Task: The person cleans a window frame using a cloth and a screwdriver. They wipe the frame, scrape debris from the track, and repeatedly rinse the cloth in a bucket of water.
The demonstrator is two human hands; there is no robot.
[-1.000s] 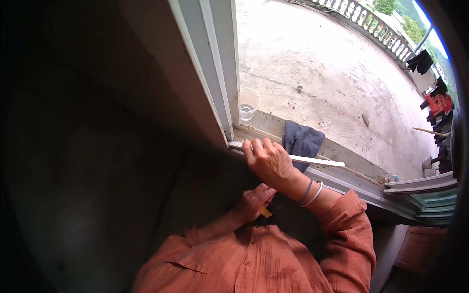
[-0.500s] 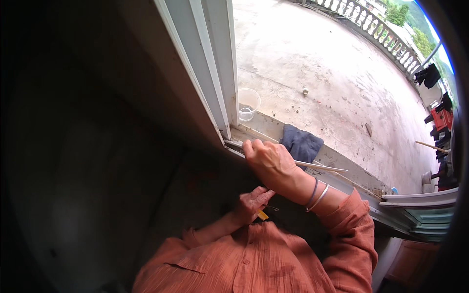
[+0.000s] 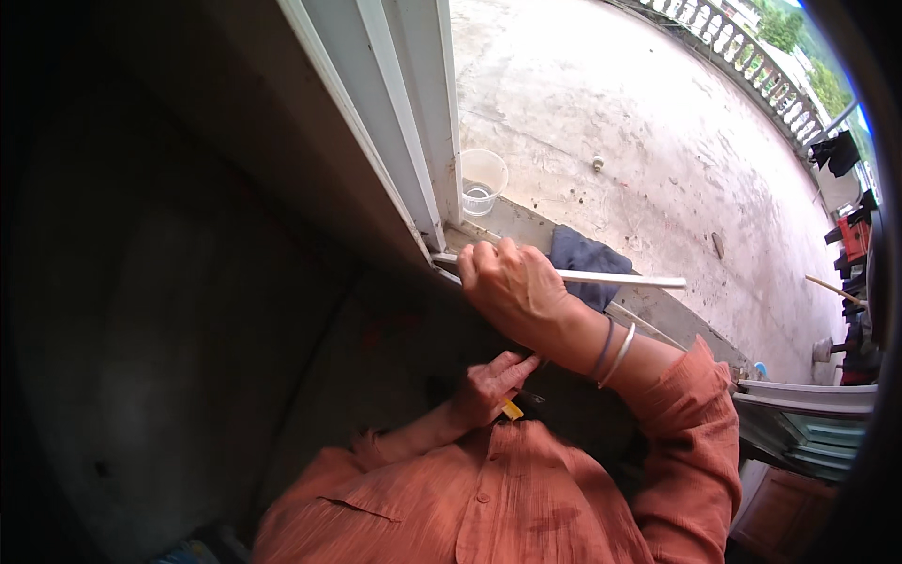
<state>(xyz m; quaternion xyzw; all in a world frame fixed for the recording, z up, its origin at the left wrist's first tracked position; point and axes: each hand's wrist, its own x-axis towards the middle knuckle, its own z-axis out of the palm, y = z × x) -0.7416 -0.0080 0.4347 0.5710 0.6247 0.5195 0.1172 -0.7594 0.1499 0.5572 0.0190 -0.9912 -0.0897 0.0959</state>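
My right hand [image 3: 512, 287] is closed around a long white strip [image 3: 639, 280] at the bottom track of the white door frame [image 3: 404, 122], its free end sticking out rightward. Below it, my left hand [image 3: 484, 385] has its fingers curled, with a yellow object [image 3: 512, 407] showing under them and a small thin piece beside it, too dark to name. The left fingertips are partly behind the right hand and wrist. A dark grey cloth [image 3: 592, 254] lies on the sill behind the strip, and a clear plastic tub [image 3: 481, 180] stands just outside by the frame.
Outside is a concrete terrace [image 3: 629, 122] with a balustrade [image 3: 742, 52]. Dark and red clothing [image 3: 850, 240] hangs at the right beside a thin pole [image 3: 832, 289]. A sliding panel [image 3: 813, 395] is at lower right, and a shadowed floor [image 3: 207, 376] at left.
My right hand and the strip have shifted up in the picture, the free end rising and moving right. My left hand stays low, curled beside the yellow object. The view has shifted slightly.
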